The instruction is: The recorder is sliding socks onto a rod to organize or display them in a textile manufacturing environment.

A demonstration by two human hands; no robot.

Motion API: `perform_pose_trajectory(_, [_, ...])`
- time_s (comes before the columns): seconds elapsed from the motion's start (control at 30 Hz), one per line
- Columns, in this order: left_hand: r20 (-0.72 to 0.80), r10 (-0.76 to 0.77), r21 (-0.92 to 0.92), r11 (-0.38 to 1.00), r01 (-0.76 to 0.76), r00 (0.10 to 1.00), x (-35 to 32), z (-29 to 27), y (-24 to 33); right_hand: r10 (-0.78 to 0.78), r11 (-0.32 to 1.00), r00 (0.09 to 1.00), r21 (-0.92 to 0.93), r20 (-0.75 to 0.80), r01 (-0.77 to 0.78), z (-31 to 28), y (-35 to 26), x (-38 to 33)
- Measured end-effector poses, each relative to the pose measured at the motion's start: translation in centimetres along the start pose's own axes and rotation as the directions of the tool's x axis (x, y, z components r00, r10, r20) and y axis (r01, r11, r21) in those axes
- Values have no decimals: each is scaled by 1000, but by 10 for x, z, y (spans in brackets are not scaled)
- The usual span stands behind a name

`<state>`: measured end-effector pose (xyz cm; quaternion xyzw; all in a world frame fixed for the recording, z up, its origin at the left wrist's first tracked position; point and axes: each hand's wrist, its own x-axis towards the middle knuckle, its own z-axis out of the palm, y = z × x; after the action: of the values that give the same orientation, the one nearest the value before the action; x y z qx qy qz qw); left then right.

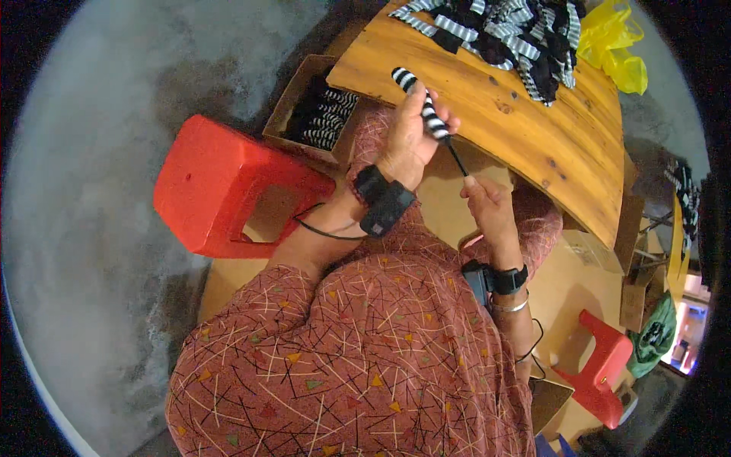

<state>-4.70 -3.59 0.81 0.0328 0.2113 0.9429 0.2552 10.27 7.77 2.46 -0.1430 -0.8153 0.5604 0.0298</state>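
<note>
A patterned red garment fills the near foreground, with both forearms reaching forward from it, each strapped with a black wrist device. The right hand (487, 204) is seen with fingertips pinched together on the lower end of a thin black cord (457, 160). Just beyond, the left hand (411, 137) is closed around a black-and-white striped fabric piece (421, 103), held above the near edge of a wooden table (525, 137), the cord running from it down to the right hand. To the left, a red plastic stool (221, 186) and a cardboard box (293, 99) of striped pieces are set on the floor. Farther back, a pile of striped fabric (510, 30) and a yellow plastic bag (613, 42) are laid on the table.
</note>
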Motion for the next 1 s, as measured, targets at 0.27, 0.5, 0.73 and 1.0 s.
perform_pose_trajectory(0.27, [88,42,166,984,-56,995,-15,14,-21,-59,998,996,12,-64,60,2,1,8])
perform_pose_trajectory(0.5, [179,-51,354,935,-16,982,-27,18,-28,-21,978,998,207,-54,32,8,8,18])
perform_pose_trajectory(0.73, [-29,-70,229,971,75,997,-26,26,-7,284,888,953,347,105,-302,2,-16,5])
perform_pose_trajectory(1.0, [60,20,-37,999,-18,998,-8,24,-3,104,969,994,221,43,-111,8,-11,7])
